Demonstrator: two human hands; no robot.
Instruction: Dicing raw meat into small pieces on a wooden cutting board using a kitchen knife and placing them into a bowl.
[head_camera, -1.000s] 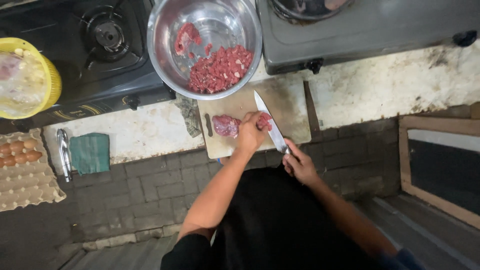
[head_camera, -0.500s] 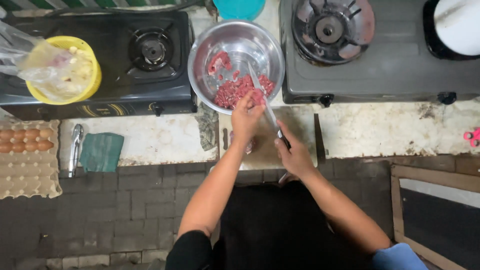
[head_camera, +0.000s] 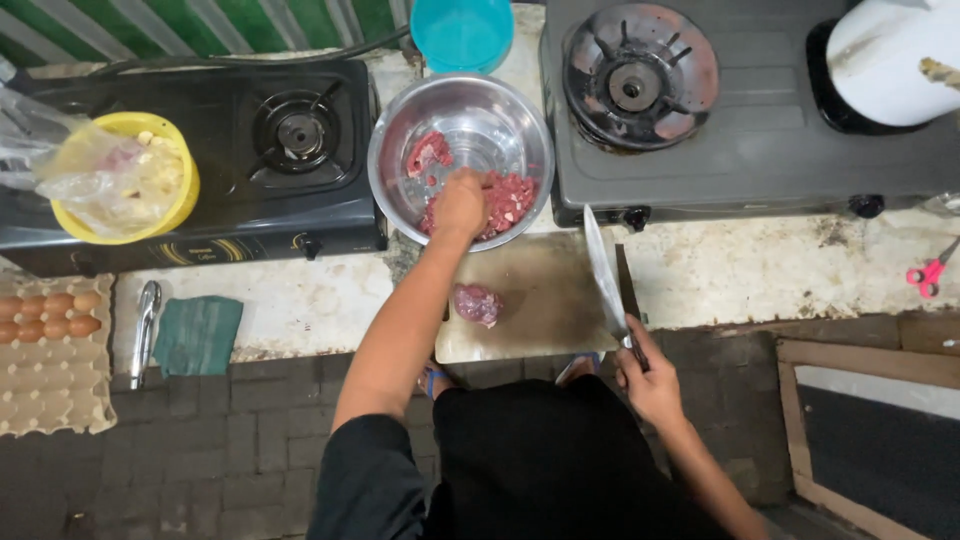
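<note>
My left hand (head_camera: 460, 203) reaches into the steel bowl (head_camera: 400, 150) at upper centre of the frame, fingers curled together over the pile of chopped red meat (head_camera: 505, 198) there; I cannot tell whether they grip any. My right hand (head_camera: 648, 382), lower right of centre, has its fingers clamped on the handle of a knife (head_camera: 603, 272), blade lying over the right edge of the cutting board (head_camera: 540, 300). One uncut lump of meat (head_camera: 477, 303) rests on the board, mid-frame, just below the bowl. The board sits on the stained desk (head_camera: 750, 270).
</note>
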